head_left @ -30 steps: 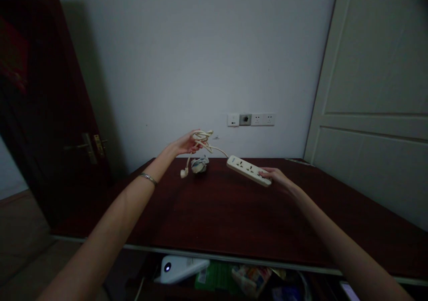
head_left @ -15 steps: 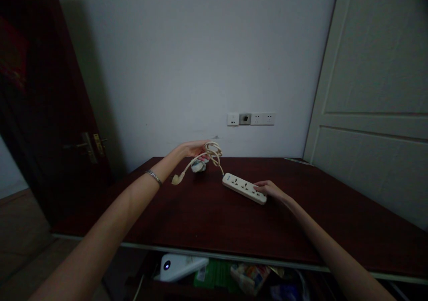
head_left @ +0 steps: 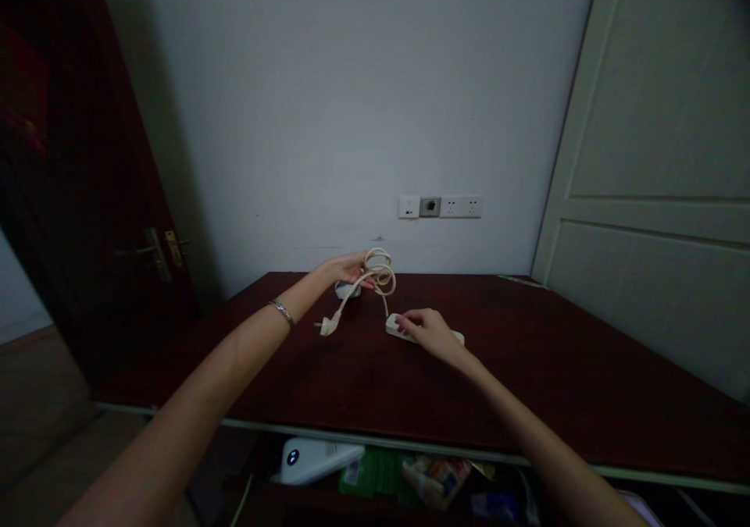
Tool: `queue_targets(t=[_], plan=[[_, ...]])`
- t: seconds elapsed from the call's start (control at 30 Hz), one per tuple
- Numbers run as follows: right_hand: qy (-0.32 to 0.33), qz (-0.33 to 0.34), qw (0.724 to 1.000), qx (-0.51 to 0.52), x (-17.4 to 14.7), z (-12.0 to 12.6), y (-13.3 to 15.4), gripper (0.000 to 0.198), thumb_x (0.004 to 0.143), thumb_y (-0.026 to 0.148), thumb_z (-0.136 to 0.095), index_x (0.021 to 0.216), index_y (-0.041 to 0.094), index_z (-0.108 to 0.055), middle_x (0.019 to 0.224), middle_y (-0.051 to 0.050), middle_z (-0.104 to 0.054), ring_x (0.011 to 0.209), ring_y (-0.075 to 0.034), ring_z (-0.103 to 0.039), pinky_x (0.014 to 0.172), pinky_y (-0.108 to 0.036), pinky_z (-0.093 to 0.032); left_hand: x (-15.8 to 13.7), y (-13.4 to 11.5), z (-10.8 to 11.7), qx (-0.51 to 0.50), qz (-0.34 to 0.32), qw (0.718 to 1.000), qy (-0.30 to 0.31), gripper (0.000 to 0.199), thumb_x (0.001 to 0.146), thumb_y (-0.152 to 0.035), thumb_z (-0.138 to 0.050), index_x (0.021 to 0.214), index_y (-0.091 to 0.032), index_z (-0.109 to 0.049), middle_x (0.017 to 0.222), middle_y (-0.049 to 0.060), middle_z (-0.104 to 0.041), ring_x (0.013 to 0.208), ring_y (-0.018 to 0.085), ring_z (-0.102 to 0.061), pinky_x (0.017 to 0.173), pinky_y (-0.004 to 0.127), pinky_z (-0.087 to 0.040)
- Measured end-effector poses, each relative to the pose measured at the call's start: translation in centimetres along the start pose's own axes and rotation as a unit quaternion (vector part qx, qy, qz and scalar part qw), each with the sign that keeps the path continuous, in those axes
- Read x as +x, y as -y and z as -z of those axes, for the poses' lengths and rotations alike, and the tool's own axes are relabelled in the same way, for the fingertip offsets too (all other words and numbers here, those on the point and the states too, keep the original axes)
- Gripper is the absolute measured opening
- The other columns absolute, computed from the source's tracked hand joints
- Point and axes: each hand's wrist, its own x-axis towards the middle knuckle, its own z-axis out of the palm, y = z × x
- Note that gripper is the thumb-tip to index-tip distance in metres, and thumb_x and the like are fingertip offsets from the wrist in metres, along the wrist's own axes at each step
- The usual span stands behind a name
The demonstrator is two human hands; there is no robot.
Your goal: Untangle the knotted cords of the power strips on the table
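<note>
In my left hand (head_left: pixel 352 268) are the loops of a cream power cord (head_left: pixel 383 275), held closed above the far part of the table. The cord's plug (head_left: pixel 329 326) dangles below, its prongs pointing left. At its other end the cord runs into a white power strip (head_left: pixel 458 339) by the table surface. My right hand (head_left: pixel 427 328) is over the strip near the cord end, with fingers loosely bent and thumb apart, and hides most of its sockets. Behind my left hand sits a small pale bundle (head_left: pixel 347 290), partly covered.
The dark red table (head_left: pixel 281 379) meets a wall with a row of socket plates (head_left: pixel 461 207). Beneath its front edge, an open drawer or shelf holds a white device with a lit display (head_left: pixel 319 461), a green item (head_left: pixel 378 472) and a colourful packet (head_left: pixel 437 480).
My right hand has moved left along the power strip, from its far right end to near the cord end. The plug has swung slightly right, and the cord loops have spread.
</note>
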Motion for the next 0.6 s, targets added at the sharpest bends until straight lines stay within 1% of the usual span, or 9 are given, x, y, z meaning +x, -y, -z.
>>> queue_targets(t=[0.07,0.13,0.17,0.23,0.3,0.37,0.43,0.5,0.6], plan=[[0.019,0.015,0.998,0.053,0.1,-2.6,2.0,0.036,0.08,0.045,-0.051,0.093,0.015,-0.067,0.094,-0.007,-0.067,0.089,-0.02,-0.06,0.085,-0.031,-0.041,0.2,0.2,-0.5,-0.009,-0.008,1.0,-0.02,0.024,0.085,-0.027,-0.042,0.094,-0.008,-0.051,0.067,0.01,-0.064,0.052,0.017,-0.06,0.051,0.032,-0.053],[0.033,0.003,0.993,0.11,0.6,-4.9,3.2,0.041,0.082,0.044,-0.047,0.108,0.015,-0.06,0.105,-0.009,-0.064,0.092,-0.019,-0.06,0.082,-0.03,-0.045,0.3,0.6,-1.1,-0.018,-0.016,0.999,-0.037,0.024,0.085,-0.027,-0.041,0.094,-0.008,-0.051,0.067,0.009,-0.063,0.055,0.017,-0.061,0.053,0.032,-0.053],[0.041,-0.01,0.989,0.138,0.8,-5.8,3.5,0.042,0.083,0.043,-0.046,0.111,0.014,-0.057,0.105,-0.009,-0.064,0.09,-0.018,-0.061,0.078,-0.029,-0.047,0.4,0.8,-1.4,-0.024,-0.023,0.999,-0.043,0.024,0.085,-0.027,-0.041,0.094,-0.008,-0.051,0.068,0.009,-0.063,0.056,0.017,-0.061,0.055,0.032,-0.054],[0.061,-0.038,0.979,0.19,1.3,-7.1,3.6,0.039,0.083,0.041,-0.048,0.111,0.014,-0.053,0.099,-0.009,-0.065,0.082,-0.016,-0.063,0.069,-0.026,-0.049,0.5,1.2,-1.8,-0.034,-0.039,0.997,-0.053,0.023,0.085,-0.028,-0.04,0.093,-0.009,-0.051,0.068,0.008,-0.063,0.058,0.016,-0.061,0.058,0.032,-0.054],[0.077,-0.059,0.967,0.234,1.4,-7.8,3.4,0.035,0.077,0.037,-0.057,0.104,0.016,-0.052,0.088,-0.006,-0.066,0.073,-0.013,-0.063,0.062,-0.023,-0.049,0.7,1.5,-1.9,-0.04,-0.048,0.996,-0.064,0.024,0.085,-0.03,-0.039,0.091,-0.01,-0.051,0.067,0.007,-0.063,0.059,0.016,-0.06,0.06,0.032,-0.054],[0.086,-0.075,0.957,0.269,1.3,-8.0,3.0,0.035,0.069,0.032,-0.065,0.097,0.017,-0.051,0.082,-0.003,-0.066,0.068,-0.012,-0.062,0.057,-0.022,-0.049,0.8,1.8,-1.6,-0.042,-0.044,0.995,-0.079,0.025,0.085,-0.031,-0.038,0.089,-0.011,-0.052,0.064,0.007,-0.062,0.058,0.016,-0.06,0.059,0.031,-0.053],[0.087,-0.088,0.947,0.296,0.9,-7.7,2.6,0.034,0.064,0.028,-0.068,0.091,0.017,-0.051,0.077,-0.001,-0.065,0.063,-0.012,-0.061,0.053,-0.022,-0.05,0.8,2.0,-0.9,-0.038,-0.029,0.994,-0.094,0.028,0.084,-0.033,-0.037,0.087,-0.01,-0.053,0.062,0.009,-0.061,0.057,0.017,-0.06,0.058,0.03,-0.053],[0.079,-0.099,0.94,0.317,0.6,-6.8,2.2,0.031,0.062,0.026,-0.068,0.087,0.017,-0.053,0.073,0.0,-0.064,0.06,-0.012,-0.06,0.051,-0.023,-0.05,0.5,2.2,0.0,-0.03,-0.007,0.994,-0.108,0.033,0.083,-0.036,-0.035,0.085,-0.009,-0.054,0.063,0.012,-0.062,0.059,0.018,-0.061,0.057,0.029,-0.052],[0.047,-0.114,0.934,0.334,0.2,-4.7,1.7,0.023,0.063,0.022,-0.067,0.084,0.015,-0.058,0.069,-0.001,-0.063,0.056,-0.011,-0.058,0.049,-0.021,-0.05,-0.4,2.4,1.4,-0.011,0.035,0.991,-0.125,0.042,0.082,-0.044,-0.034,0.081,-0.008,-0.056,0.067,0.018,-0.064,0.063,0.023,-0.063,0.054,0.03,-0.051]])
